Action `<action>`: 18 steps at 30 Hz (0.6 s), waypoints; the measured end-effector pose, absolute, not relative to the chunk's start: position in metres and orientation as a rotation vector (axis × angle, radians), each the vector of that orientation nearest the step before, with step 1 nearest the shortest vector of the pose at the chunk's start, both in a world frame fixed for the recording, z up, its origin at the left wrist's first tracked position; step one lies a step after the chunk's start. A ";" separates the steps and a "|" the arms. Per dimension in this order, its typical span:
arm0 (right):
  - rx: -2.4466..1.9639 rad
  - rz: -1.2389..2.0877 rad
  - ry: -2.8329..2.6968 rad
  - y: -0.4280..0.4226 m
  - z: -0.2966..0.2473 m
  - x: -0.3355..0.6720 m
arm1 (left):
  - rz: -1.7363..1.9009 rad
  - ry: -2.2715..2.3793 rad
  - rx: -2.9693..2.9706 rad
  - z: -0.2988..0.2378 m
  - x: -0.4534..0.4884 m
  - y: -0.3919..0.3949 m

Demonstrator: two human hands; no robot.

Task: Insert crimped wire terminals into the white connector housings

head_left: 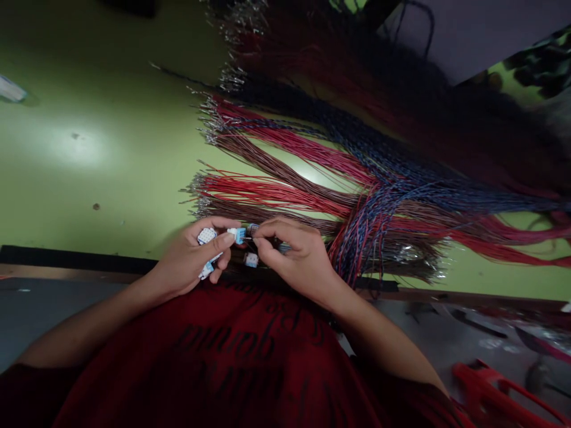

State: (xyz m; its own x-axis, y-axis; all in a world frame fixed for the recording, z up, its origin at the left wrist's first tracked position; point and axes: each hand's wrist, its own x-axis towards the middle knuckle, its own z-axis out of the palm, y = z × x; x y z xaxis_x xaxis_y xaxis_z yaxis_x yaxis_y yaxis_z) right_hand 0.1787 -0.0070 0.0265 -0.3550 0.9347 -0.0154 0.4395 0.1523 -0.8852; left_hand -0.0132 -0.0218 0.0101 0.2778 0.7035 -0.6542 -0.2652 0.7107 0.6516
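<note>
The left hand (190, 255) has its grip closed on a small blue-and-white connector (239, 235), which is pinched between the thumb and the forefinger. In the same hand are two more pieces: a white connector (207, 236) with rows of small holes, lying behind the thumb, and a white-and-blue piece (206, 271) lower, among the bent fingers. The right hand (297, 246) has its grip also nearly closed, with thumb and forefinger tips together on a thin wire (248, 238) just in front of the blue face of the pinched connector. Whether the end of this wire is inside a hole, I cannot tell.

The pinched connector is above the near edge of the green counter (89, 178), between the two hands. Its blue face shows small dark openings. Another small white connector (251, 260) is just below the right fingertips; its support is not clear.

Behind the hands, on the counter, lie bundles of red wires (267, 191), brown wires (285, 167) and dark blue twisted wires (428, 193). Silvery metal ends (200, 205) point to the left side.
</note>
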 end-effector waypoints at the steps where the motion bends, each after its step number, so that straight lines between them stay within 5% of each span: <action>1: -1.305 1.145 -1.883 -0.007 0.026 0.178 | 0.675 1.117 0.480 0.010 -0.013 -0.022; 18: -1.192 1.088 -1.964 -0.013 0.015 0.175 | 0.646 1.202 0.595 0.011 -0.008 -0.026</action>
